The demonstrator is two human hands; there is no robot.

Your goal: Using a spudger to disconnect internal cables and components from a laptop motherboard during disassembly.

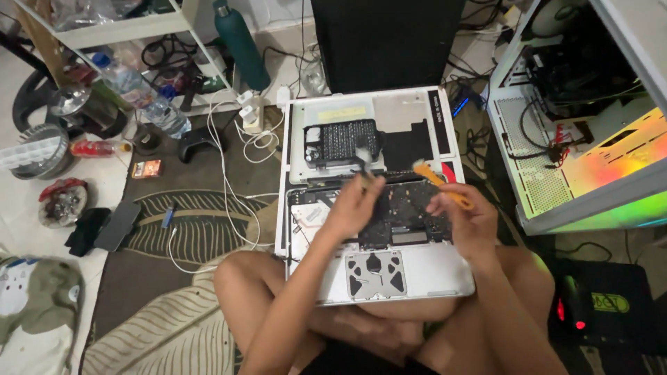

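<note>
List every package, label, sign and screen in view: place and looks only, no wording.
Yellow label: on the grey panel behind the opened laptop, a pale rectangle.
Black strip label: same panel's right edge, narrow, upright.
Small packet: on the rug at left, orange-red, rectangular.
Yellow-green logo: black device, lower right.

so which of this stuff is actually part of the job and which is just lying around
In use: opened laptop on the lap, orange tool in the right hand, small tool in the left hand, bit case.
Lying about: green bottle, water bottle, white cables, computer tower.
</note>
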